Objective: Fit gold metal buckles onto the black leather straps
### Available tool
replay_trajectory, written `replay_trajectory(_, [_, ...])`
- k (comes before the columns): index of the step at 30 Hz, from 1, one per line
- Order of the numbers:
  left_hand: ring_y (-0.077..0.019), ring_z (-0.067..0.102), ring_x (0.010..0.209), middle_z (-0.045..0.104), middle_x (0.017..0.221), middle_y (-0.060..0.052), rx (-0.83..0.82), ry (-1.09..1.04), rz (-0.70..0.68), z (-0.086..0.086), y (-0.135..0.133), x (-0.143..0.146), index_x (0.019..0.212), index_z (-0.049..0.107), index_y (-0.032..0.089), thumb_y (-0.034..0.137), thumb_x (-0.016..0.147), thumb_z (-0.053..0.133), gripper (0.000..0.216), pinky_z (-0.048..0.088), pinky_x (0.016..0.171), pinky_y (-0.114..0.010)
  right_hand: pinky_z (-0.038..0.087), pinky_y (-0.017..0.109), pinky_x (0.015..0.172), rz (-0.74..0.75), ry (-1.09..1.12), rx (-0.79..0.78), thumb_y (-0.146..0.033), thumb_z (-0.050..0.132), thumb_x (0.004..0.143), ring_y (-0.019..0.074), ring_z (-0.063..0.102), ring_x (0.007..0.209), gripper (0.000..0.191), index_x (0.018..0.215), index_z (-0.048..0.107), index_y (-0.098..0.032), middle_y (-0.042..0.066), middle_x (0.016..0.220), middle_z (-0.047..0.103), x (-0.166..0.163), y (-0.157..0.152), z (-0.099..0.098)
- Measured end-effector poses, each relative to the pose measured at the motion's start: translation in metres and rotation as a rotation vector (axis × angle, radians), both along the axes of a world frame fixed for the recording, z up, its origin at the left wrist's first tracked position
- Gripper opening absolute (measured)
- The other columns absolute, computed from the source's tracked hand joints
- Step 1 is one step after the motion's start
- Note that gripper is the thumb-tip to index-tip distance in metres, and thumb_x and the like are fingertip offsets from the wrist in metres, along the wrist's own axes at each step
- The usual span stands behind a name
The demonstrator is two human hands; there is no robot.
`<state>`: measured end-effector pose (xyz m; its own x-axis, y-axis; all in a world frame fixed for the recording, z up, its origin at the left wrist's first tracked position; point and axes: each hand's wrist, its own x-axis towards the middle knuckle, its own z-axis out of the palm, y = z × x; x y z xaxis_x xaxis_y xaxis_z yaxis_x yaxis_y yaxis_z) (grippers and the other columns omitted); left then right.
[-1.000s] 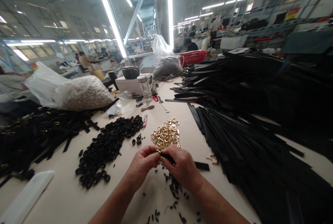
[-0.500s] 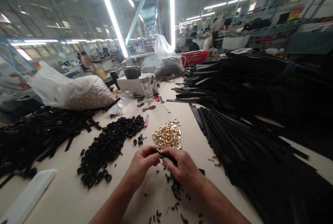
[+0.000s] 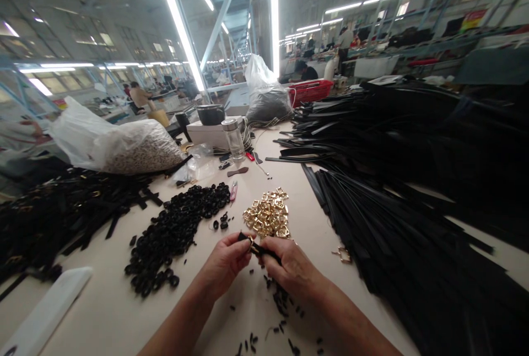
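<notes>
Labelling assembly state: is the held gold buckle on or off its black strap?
On: black strap shows both sides of the gold buckle, held between left hand and right hand; whether fastened, cannot tell.

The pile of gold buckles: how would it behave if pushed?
The pile of gold buckles would probably spread rather than shift as one, since the pieces look loose. They are likely stiff, given their shiny, metal-like frames. Some may snag on each other, as the open frames overlap.
</notes>
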<state>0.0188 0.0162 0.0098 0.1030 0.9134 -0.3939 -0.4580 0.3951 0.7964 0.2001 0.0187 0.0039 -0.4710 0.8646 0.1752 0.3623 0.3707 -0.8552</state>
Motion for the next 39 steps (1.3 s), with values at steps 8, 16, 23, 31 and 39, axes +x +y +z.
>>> replay_trajectory(8, [-0.0072,0.058,0.064,0.065,0.077,0.001,0.084,0.017,-0.014,-0.006,-0.003,0.005,0.085,0.066,0.016,0.023,0.061,0.089,0.034,0.050,0.061,-0.015,0.036,0.023,0.062,0.008,0.030,0.080,-0.030,0.047,0.095,0.0123,0.052,0.067,0.025,0.075,0.055,-0.018,0.000,0.073,0.060,-0.005,-0.003,-0.006])
replay_trajectory(16, [-0.0087,0.050,0.060,0.058,0.066,0.003,0.260,0.187,-0.164,-0.001,-0.005,0.006,0.073,0.059,0.016,0.022,0.072,0.080,0.021,0.041,0.058,-0.019,0.035,0.023,0.060,0.000,-0.001,0.048,-0.035,0.048,0.095,0.0116,0.053,0.063,0.031,0.073,0.061,-0.018,0.000,0.068,0.061,-0.001,-0.001,-0.007])
replay_trajectory(23, [-0.0104,0.051,0.067,0.063,0.074,0.000,0.227,0.163,-0.213,0.005,-0.010,0.007,0.082,0.067,0.015,0.023,0.072,0.079,0.017,0.041,0.065,-0.021,0.032,0.022,0.054,-0.058,0.047,0.015,-0.031,0.049,0.093,0.0098,0.047,0.055,0.032,0.064,0.054,-0.018,-0.003,0.059,0.054,-0.001,0.000,-0.010])
replay_trajectory(31, [-0.0103,0.048,0.059,0.061,0.063,0.000,0.244,0.278,-0.117,0.000,-0.004,0.004,0.072,0.067,0.014,0.032,0.071,0.080,0.023,0.039,0.059,-0.021,0.039,0.023,0.065,-0.028,-0.004,0.025,-0.026,0.048,0.092,0.0128,0.058,0.068,0.024,0.082,0.069,-0.020,0.001,0.076,0.068,0.001,-0.003,0.005])
replay_trajectory(39, [-0.0102,0.051,0.059,0.064,0.067,-0.002,0.147,0.199,-0.051,-0.004,-0.004,0.004,0.075,0.070,0.014,0.032,0.064,0.086,0.026,0.041,0.058,-0.021,0.038,0.024,0.061,-0.075,-0.080,0.003,-0.025,0.049,0.090,0.0140,0.056,0.065,0.020,0.077,0.062,-0.018,0.002,0.072,0.065,0.002,0.000,0.002])
